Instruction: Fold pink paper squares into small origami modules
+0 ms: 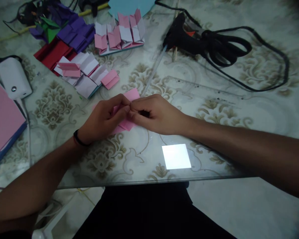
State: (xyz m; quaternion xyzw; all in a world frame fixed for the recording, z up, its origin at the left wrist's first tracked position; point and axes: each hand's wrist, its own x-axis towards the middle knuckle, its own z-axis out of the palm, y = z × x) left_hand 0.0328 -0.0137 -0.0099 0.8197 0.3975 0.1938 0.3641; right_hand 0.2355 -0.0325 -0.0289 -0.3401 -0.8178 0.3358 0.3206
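1. The scene is dim, with a cool grey-green cast; the light's source is out of frame.
2. Brightest is a white patch (176, 156) on the table (271, 113), burnt out flat; whether glare or paper, I cannot tell.
3. The trousers (144, 212) and gun (186, 39) sink to near black, losing detail.
4. Shadow fills the hollow of the right hand (159, 114).
5. Creases in the pink paper (132, 94) look soft; the clear ruler (209, 89) barely shows.
6. The top right corner darkens.
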